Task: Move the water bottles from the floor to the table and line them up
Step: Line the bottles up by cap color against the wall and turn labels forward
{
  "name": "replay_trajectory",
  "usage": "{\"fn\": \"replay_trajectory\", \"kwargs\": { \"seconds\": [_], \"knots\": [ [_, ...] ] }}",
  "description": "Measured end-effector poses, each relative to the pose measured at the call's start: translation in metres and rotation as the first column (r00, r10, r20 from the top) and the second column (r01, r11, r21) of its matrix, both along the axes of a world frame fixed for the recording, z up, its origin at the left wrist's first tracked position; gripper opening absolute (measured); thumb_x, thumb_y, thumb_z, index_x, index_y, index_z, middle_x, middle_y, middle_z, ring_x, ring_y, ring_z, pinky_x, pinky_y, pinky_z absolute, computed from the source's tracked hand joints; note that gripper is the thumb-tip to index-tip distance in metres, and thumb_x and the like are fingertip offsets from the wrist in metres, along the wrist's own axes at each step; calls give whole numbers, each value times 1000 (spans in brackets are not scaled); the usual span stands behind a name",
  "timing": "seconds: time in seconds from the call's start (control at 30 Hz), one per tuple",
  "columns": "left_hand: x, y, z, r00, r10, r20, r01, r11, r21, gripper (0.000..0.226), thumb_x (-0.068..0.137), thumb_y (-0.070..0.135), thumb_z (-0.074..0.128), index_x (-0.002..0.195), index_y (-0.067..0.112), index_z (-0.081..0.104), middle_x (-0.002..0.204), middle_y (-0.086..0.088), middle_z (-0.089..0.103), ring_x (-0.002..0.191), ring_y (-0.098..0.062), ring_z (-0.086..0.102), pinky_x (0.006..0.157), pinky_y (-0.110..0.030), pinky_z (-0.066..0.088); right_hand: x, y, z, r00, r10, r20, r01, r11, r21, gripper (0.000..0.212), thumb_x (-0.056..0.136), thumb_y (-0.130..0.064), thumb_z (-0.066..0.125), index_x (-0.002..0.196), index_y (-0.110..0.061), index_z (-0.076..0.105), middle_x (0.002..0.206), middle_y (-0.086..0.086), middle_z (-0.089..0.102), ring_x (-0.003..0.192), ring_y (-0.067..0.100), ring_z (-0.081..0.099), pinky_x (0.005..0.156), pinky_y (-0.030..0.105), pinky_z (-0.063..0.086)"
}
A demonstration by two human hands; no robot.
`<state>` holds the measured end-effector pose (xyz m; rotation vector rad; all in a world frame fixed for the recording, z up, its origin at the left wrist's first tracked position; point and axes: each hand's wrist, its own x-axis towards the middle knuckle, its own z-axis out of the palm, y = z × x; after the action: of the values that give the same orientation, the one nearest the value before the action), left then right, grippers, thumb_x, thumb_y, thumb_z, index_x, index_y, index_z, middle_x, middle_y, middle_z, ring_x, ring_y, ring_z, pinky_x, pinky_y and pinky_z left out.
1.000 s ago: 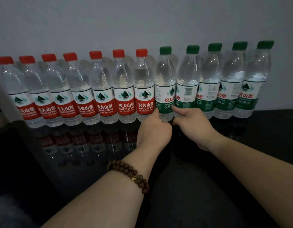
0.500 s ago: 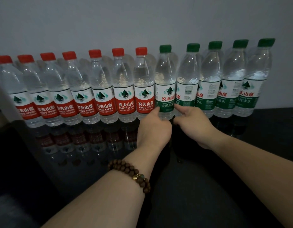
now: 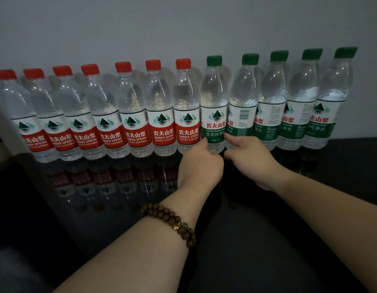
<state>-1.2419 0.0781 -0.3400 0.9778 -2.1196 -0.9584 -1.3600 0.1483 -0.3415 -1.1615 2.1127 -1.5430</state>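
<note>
Grey wall, glossy black table, dim light

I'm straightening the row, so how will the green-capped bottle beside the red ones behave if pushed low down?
That green-capped bottle looks nearly full, so it is probably heavy for its size and steady. Pushed near the base, it should slide on the glossy black table. Pushed high, this tall narrow bottle may tip against the next green bottle.

Bottle row packed, no gaps; table front open
</note>
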Motion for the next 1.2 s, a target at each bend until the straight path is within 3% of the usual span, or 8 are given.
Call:
{"fn": "replay_trajectory", "kwargs": {
  "seconds": [0.07, 0.23, 0.5, 0.67, 0.77, 0.83, 0.97, 1.2],
  "knots": [
    [-1, 0, 0, 998, -11, 63, 14, 999, -39, 69, 88, 22, 50, 154, 37, 41, 134, 4, 63, 113, -23, 61, 81, -31, 49, -1, 0, 0, 1000, -5, -21, 5, 1000, 5, 69, 83, -2, 64, 148, -21, 53, 49, -27, 53, 41, -8, 46, 45, 5, 34],
    [-1, -2, 0, 995, -16, 103, 22, 998, -60, 71, 90, 22, 51, 157, 37, 33, 134, 2, 61, 108, -21, 59, 76, -32, 48, 1, 2, 1, 1000, -15, -16, 15, 1000, 3, 65, 83, -1, 65, 145, -21, 58, 54, -25, 61, 43, -8, 48, 48, 7, 38],
    [-1, -1, 0, 997, -34, 73, 38, 997, -62, 59, 86, 22, 52, 141, 43, 46, 107, 8, 66, 92, -18, 62, 70, -33, 51, 1, 1, -1, 999, -14, -32, 14, 1000, 8, 64, 84, -3, 65, 144, -23, 58, 55, -22, 62, 43, -6, 47, 47, 10, 39],
    [-2, -2, -1, 996, 31, -88, -30, 999, 13, 42, 85, 24, 55, 125, 37, 59, 90, 17, 61, 84, -11, 63, 72, -31, 54, 1, 1, -1, 999, -34, -26, 33, 999, -22, 62, 84, -4, 63, 142, -24, 60, 56, -18, 66, 47, 0, 51, 46, 12, 39],
    [-3, -4, -4, 990, 66, -126, -62, 998, 34, 44, 89, 24, 56, 132, 31, 56, 93, 5, 68, 81, -18, 68, 67, -34, 58, 2, 4, 0, 988, -150, -24, 145, 981, -130, 46, 84, -9, 61, 126, -24, 72, 57, -19, 68, 51, 1, 62, 42, 13, 40],
    [-4, -4, -5, 984, 62, -167, -59, 998, 21, 36, 91, 24, 55, 126, 32, 58, 86, 4, 68, 71, -13, 66, 55, -28, 49, 1, 6, 1, 967, -251, -29, 239, 945, -224, 33, 84, -10, 58, 102, -27, 80, 54, -19, 66, 42, 0, 55, 37, 13, 36],
    [-11, 1, -10, 969, -74, -235, 68, 997, -32, 36, 93, 16, 55, 125, 31, 62, 72, 10, 61, 54, 2, 59, 41, -13, 38, -6, 7, 3, 931, -359, 67, 362, 885, -293, 26, 85, -9, 56, 85, -27, 75, 52, -9, 58, 42, 3, 44, 41, 17, 35],
    [-20, 2, -15, 950, -310, -39, 305, 947, -104, 59, 94, 21, 63, 151, 27, 47, 65, 13, 61, 64, 8, 58, 55, -7, 37, -16, 4, 0, 892, -429, 144, 452, 849, -272, 14, 84, -15, 72, 93, -25, 68, 75, -1, 65, 50, 5, 54, 46, 18, 41]
  ]
}}
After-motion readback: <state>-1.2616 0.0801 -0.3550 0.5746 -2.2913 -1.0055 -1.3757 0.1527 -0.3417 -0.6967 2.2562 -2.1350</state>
